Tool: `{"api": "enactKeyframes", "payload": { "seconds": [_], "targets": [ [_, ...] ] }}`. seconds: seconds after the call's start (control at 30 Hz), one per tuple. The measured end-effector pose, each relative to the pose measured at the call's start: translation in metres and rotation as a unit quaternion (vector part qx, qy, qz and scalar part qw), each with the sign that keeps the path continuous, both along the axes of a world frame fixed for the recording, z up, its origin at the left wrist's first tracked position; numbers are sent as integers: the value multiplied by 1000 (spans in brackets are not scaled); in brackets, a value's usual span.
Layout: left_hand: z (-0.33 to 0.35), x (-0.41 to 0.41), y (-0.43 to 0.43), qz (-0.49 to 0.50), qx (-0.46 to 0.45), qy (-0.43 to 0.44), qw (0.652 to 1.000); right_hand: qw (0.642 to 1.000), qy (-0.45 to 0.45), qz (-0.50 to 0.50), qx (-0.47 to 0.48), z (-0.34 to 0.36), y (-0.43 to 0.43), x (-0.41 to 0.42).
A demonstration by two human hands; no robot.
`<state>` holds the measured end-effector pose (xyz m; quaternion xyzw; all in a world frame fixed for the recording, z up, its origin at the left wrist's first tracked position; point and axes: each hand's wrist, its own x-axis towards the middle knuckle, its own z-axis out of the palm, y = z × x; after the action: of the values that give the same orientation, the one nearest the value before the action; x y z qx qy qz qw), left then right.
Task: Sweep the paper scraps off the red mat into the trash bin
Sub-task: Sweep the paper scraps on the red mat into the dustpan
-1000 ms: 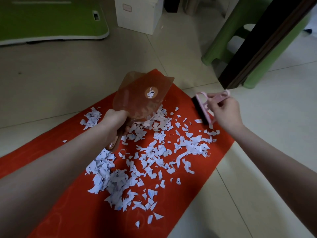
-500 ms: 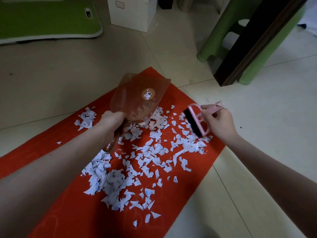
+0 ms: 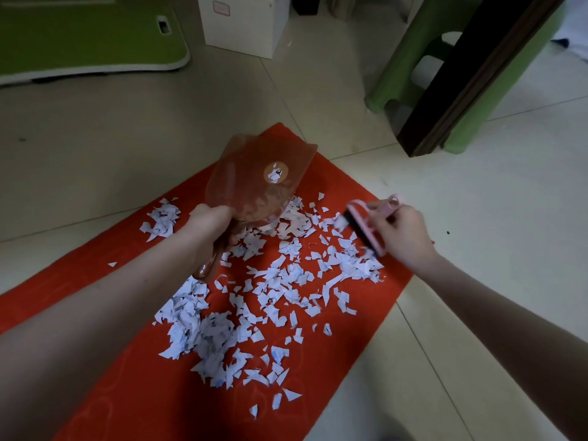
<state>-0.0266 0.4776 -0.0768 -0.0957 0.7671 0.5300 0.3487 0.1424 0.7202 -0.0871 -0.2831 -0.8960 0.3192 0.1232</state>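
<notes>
The floor [image 3: 95, 138] is pale tile. A red mat [image 3: 159, 393] lies across it, running from near left to far right. Paper scraps [image 3: 286, 275] cover the middle of the mat, with a small separate cluster at the far left.

The left hand [image 3: 211, 224] is closed round the handle of a translucent dustpan [image 3: 261, 179]. The pan is tilted up over the far end of the scraps. The right hand [image 3: 404, 233] grips a pink brush [image 3: 366, 227] by its handle, at the right edge of the scraps.

Key relation: the brush's long axis runs far to near, its dark bristles facing left. The scraps lie left of and nearer than the brush, between the two hands, so a leftward stroke likely drives them toward the pan.

A white box [image 3: 245, 27] stands on the far floor; whether it is the trash bin cannot be told.
</notes>
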Motion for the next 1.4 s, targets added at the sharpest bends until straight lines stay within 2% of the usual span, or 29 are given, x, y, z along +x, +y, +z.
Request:
{"api": "enactKeyframes", "payload": {
  "seconds": [0.07,0.2,0.37,0.5,0.63,0.73,0.8,0.87,0.97,1.03,1.13,1.27,1.33,1.4],
  "targets": [
    [-1,1,1,-2,-4,-2,1000,998,39,7,-44,10,-9,-6],
    [3,2,2,-8,3,-3,1000,995,91,-33,-19,28,8,-9],
    [8,1,0,-6,3,1,1000,993,-20,-86,84,13,28,12],
    [9,2,0,-8,-3,3,1000,986,-103,-81,105,1,16,25],
    [7,2,1,-11,-7,-3,1000,994,-91,-9,63,0,-24,19],
    [9,2,1,-12,-5,-6,1000,999,-27,25,-20,15,-48,6],
    [12,2,1,-14,-2,-3,1000,999,24,10,-37,31,-48,-1],
    [14,1,0,-13,-2,-1,1000,999,27,-14,-26,42,-40,-2],
    [16,0,-2,-6,-3,3,1000,995,-49,-56,64,40,-28,9],
    [18,0,-3,-4,-1,5,1000,989,-90,-78,91,28,-22,17],
    [19,-1,-5,0,-1,8,1000,993,-80,-73,48,9,-21,23],
    [19,2,-4,-4,-10,9,1000,998,-59,-15,-26,1,-50,24],
    [20,2,-4,-4,-16,10,1000,995,-24,6,-95,6,-67,20],
    [20,3,-3,-1,-17,7,1000,992,31,7,-125,19,-70,13]
  ]
}}
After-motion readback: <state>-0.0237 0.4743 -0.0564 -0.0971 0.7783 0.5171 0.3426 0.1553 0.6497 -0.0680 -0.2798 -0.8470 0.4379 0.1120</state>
